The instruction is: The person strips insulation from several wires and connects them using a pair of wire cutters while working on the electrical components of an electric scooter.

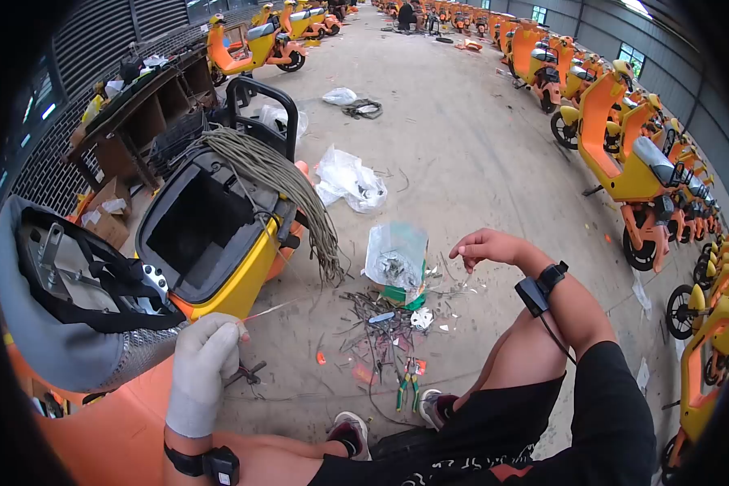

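Note:
My left hand (208,344), in a whitish glove, is closed in a pinch on a thin wire (269,310) whose pale end sticks out to the right. It is beside the opened seat (81,324) of an orange and yellow scooter and its dark storage bin (198,231). Over the bin's far right side hangs a thick bundle of grey-green cables (279,182). My bare right hand (488,245) hovers with loosely bent fingers apart, and nothing shows in it. Below and left of it, a box lined with clear plastic (395,255) stands on the floor.
Green-handled pliers (409,385) lie on the floor among cable scraps (373,316) and orange bits. White plastic bags (350,178) are farther off. Rows of scooters (616,154) line the right side. A wooden bench (142,121) and cardboard boxes (105,212) stand at left.

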Action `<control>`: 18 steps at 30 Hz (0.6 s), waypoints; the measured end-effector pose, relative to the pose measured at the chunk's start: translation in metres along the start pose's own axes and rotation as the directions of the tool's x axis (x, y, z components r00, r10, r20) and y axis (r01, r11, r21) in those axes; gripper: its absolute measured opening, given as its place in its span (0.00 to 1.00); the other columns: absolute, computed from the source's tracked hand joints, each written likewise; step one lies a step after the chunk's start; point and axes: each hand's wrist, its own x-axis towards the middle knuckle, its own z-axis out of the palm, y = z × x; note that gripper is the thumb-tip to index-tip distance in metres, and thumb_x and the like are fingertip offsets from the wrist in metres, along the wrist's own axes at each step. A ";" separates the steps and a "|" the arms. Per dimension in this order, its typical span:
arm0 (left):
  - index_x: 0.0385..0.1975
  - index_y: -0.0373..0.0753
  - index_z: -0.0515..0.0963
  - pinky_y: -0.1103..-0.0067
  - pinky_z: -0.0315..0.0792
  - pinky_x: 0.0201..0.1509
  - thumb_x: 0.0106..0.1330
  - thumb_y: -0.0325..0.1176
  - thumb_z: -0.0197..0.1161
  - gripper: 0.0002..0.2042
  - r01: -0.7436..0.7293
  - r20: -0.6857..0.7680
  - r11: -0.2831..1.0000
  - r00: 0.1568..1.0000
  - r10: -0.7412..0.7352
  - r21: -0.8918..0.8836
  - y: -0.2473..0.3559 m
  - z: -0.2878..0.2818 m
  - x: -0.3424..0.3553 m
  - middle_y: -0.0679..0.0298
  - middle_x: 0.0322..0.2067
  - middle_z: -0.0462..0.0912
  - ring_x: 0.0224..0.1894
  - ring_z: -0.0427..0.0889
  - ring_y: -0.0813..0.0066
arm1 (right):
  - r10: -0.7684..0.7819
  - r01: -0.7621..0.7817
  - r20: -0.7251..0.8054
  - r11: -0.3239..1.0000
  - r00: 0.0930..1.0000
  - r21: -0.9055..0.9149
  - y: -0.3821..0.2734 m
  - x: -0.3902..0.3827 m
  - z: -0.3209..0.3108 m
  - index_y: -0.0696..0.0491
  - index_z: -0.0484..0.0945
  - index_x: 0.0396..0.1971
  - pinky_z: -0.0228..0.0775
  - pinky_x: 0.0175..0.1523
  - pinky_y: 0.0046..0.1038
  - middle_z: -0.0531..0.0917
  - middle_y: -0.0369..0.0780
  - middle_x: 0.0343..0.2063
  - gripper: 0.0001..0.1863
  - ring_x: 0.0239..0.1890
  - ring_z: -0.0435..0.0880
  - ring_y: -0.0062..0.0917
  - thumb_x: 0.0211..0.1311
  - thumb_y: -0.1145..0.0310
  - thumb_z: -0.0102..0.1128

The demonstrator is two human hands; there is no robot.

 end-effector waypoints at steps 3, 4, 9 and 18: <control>0.29 0.33 0.74 0.87 0.49 0.18 0.67 0.32 0.54 0.09 -0.020 0.013 1.000 1.000 0.020 0.004 0.003 0.003 -0.001 0.76 0.14 0.62 0.14 0.55 0.90 | 0.150 -0.135 0.021 0.936 0.988 -0.324 -0.001 0.012 -0.001 0.57 0.77 0.54 0.74 0.49 0.28 0.85 0.42 0.37 0.26 0.38 0.83 0.25 0.72 0.50 0.49; 0.29 0.33 0.74 0.87 0.49 0.18 0.67 0.32 0.54 0.09 -0.021 0.014 1.000 1.000 0.021 0.003 0.003 0.005 0.000 0.76 0.14 0.61 0.13 0.55 0.90 | 0.113 -0.116 -0.033 0.881 0.993 -0.459 0.001 0.016 0.002 0.57 0.76 0.56 0.74 0.50 0.29 0.84 0.44 0.40 0.27 0.40 0.83 0.27 0.71 0.49 0.49; 0.31 0.31 0.77 0.86 0.60 0.28 0.66 0.35 0.54 0.12 -0.133 0.178 0.977 0.979 0.103 0.166 0.005 0.031 0.015 0.69 0.20 0.70 0.22 0.65 0.86 | -0.252 0.215 -0.092 0.931 0.963 -0.296 -0.039 0.029 0.050 0.54 0.56 0.70 0.63 0.66 0.36 0.68 0.51 0.64 0.41 0.67 0.67 0.36 0.68 0.40 0.49; 0.34 0.30 0.79 0.80 0.69 0.46 0.67 0.39 0.53 0.15 -0.293 0.341 0.913 0.921 0.190 0.284 0.013 0.063 0.045 0.60 0.32 0.79 0.37 0.76 0.75 | -0.593 0.550 0.310 0.805 0.743 0.222 -0.111 0.045 0.167 0.56 0.54 0.69 0.54 0.69 0.35 0.71 0.48 0.60 0.47 0.65 0.66 0.33 0.61 0.40 0.60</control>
